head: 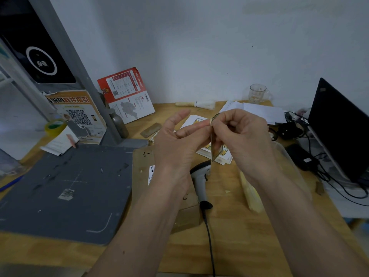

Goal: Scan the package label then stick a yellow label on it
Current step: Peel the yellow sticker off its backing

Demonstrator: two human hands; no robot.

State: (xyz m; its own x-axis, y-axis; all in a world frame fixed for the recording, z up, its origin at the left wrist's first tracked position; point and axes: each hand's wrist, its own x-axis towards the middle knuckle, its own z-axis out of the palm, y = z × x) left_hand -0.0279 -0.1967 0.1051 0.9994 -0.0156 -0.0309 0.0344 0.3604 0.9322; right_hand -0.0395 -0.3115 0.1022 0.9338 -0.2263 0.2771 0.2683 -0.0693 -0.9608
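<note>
**Dim, flat light and a soft, bent picture**

I am working in weak, even light, and the white wall (199, 47) is looking grey-blue. Shadows are lying faint and soft under my forearms on the wooden desk (239, 236). Nothing is glaring. The wide lens is bending the edges, the grey post (79, 76) is leaning, and fine print is smearing into blur.
</note>
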